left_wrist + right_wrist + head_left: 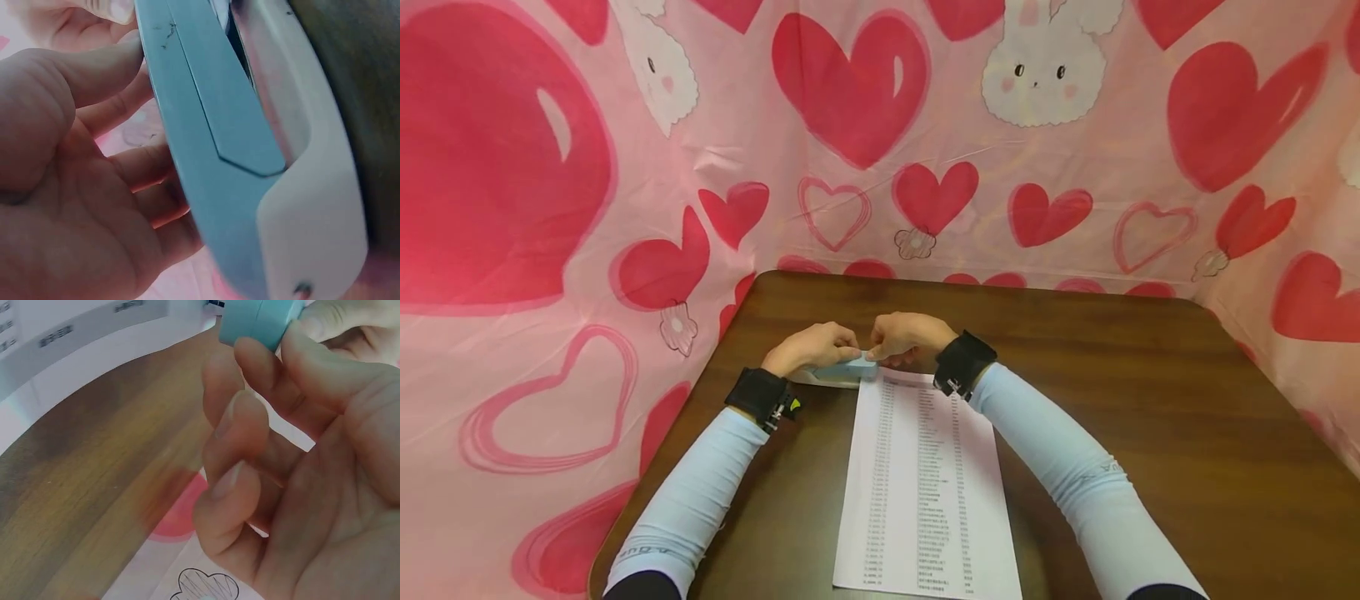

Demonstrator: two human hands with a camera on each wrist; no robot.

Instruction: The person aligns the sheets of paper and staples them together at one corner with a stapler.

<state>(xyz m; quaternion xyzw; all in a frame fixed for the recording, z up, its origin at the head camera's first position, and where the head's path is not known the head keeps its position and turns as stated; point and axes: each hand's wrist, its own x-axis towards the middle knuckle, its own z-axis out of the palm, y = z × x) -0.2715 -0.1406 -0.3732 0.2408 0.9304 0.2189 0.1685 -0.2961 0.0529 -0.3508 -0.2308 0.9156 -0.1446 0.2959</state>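
A light blue and white stapler (pixel 842 369) lies at the top left corner of a printed sheet of paper (pixel 925 492). My left hand (pixel 81 162) holds the stapler from its far side, thumb against the blue top arm (pixel 206 144) and fingers behind it. The white base (pixel 315 219) shows beneath. At the stapler's front end, the thumb and index finger of my right hand (pixel 300 450) pinch the blue head (pixel 259 322), while the other fingers curl loosely below. In the right wrist view, the paper's top edge (pixel 144 337) runs up to the stapler's head.
The brown wooden table (pixel 1150 433) extends to the right, with rounded far corners. A pink curtain (pixel 865 200) with hearts and rabbits stands close behind and along the left side. Black straps (pixel 964 364) sit on both wrists.
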